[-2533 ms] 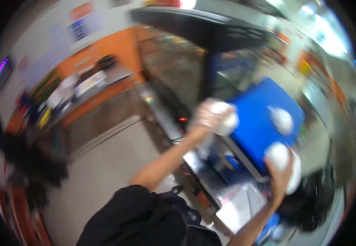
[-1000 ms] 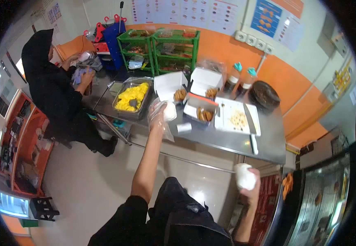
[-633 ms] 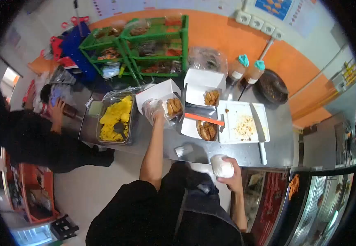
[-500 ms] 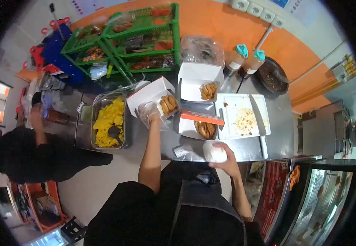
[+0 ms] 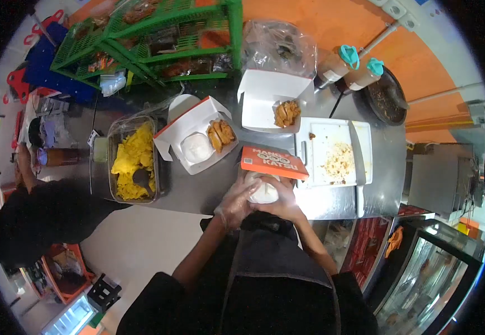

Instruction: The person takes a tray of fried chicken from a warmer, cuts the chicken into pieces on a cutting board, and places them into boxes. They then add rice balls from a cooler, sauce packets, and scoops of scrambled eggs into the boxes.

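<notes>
My left hand, in a clear plastic glove, and my bare right hand are both closed around a white round bundle. Its contents are not visible. They hold it at the front edge of a takeaway box with a red printed lid, which hides the inside of that box. To the left, an open white box contains another white round bundle beside sliced fried cutlet. Behind stands a second open box with fried cutlet in its right corner.
At right a knife lies across a white cutting board strewn with crumbs. A glass tray of yellow food with a dark spoon sits at left. Green racks and two sauce bottles stand behind. Another person's sleeve shows at left.
My left hand has left the left box, where a white bundle now sits, and joined my right hand on the other bundle. The red lid has swung toward me. My view has shifted.
</notes>
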Demonstrator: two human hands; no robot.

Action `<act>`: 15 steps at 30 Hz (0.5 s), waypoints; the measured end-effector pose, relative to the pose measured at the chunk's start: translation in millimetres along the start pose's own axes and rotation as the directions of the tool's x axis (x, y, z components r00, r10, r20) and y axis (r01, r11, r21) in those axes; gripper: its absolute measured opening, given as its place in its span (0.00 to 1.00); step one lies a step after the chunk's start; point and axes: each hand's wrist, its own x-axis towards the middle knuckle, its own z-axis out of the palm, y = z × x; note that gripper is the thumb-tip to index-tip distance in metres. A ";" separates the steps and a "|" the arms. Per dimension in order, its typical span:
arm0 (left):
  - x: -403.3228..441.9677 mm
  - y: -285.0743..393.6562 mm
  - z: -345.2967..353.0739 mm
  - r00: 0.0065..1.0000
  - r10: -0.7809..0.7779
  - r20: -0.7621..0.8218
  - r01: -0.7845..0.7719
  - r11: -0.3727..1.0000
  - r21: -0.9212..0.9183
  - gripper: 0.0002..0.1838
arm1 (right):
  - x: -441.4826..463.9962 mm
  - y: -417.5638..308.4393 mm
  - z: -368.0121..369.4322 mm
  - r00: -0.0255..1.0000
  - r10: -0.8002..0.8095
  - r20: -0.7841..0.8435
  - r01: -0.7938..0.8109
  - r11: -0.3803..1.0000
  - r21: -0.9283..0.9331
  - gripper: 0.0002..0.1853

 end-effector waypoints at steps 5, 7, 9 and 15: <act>-6.6 -47.7 43.9 0.892 -0.401 0.207 0.334 0.276 -0.901 0.37 | 0.6 -13.6 -3.0 0.991 -0.117 -0.065 0.093 0.951 -0.294 0.44; 0.0 -39.8 42.8 0.883 -0.453 0.125 0.408 0.607 -0.682 0.29 | -19.8 -31.2 -26.9 0.998 -0.044 -0.035 0.034 0.966 -0.258 0.43; 31.7 -4.8 33.2 0.707 -0.695 0.131 0.554 0.428 -0.714 0.27 | -50.0 -13.5 -40.6 0.995 -0.049 -0.087 0.033 0.983 -0.179 0.36; 18.2 -35.7 47.3 0.690 -0.713 -0.123 0.668 0.693 -0.272 0.22 | -90.2 37.4 -62.2 0.900 0.251 -0.356 -0.254 0.966 0.038 0.25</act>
